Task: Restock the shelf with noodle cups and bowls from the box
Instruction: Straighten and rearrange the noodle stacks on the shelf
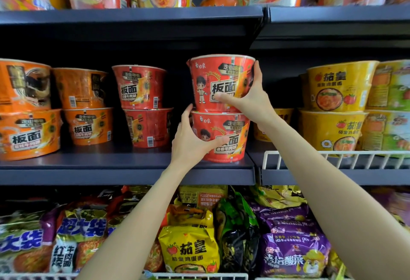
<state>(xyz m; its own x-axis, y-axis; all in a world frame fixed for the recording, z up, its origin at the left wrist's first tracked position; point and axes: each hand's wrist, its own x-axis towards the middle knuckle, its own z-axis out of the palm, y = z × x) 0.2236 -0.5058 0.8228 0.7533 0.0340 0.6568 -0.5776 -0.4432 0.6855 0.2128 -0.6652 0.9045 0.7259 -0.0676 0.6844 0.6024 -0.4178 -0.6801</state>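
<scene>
Two red noodle bowls stand stacked near the front right end of the dark middle shelf (124,170). My left hand (190,142) grips the lower red bowl (233,129) from its left side, thumb across the front. My right hand (248,100) grips the upper red bowl (213,75) from its right side, fingers behind and thumb on the label. The upper bowl sits on the lower bowl's lid. The box is not in view.
Another stack of red bowls (142,106) and orange bowls (82,106) stand to the left. Yellow bowls (332,106) fill the right shelf behind a white wire rail (332,157). Noodle packets (190,248) lie below, more cups above.
</scene>
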